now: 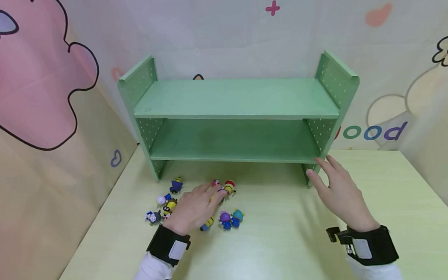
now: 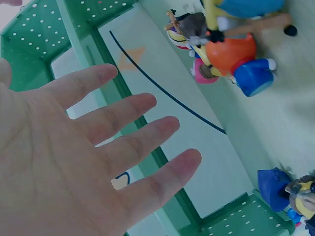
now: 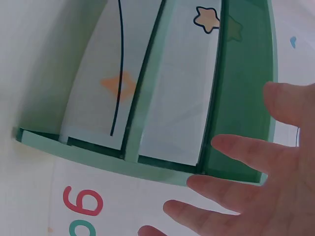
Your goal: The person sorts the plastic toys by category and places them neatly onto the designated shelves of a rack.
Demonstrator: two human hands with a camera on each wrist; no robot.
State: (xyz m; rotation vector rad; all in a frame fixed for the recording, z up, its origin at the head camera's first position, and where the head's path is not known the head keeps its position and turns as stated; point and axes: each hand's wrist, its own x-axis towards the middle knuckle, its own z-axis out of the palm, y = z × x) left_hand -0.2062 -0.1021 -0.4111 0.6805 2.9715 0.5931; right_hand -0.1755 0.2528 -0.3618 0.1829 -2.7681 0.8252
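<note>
My left hand (image 1: 195, 207) is over the cluster of small toy figures in the head view, hiding part of them. In the left wrist view its fingers are spread and straight, with nothing in the palm. Just past its fingertips lies a figure with a red cap (image 1: 230, 186). Purple-headed (image 1: 225, 220) and teal-headed (image 1: 237, 217) figures lie side by side to its right. An orange-and-blue figure (image 2: 231, 51) shows in the left wrist view. My right hand (image 1: 343, 197), fingers spread, hangs by the right end of the green shelf (image 1: 233, 98), holding nothing.
The two-tier shelf stands at the back of the pale table (image 1: 277, 256), its side panels (image 1: 337, 73) dotted with holes. Left of my left hand lie more figures, including a blue-clad one (image 1: 176, 185) and a dark-and-white one (image 1: 153, 217). A printed cloth (image 1: 232, 28) hangs behind.
</note>
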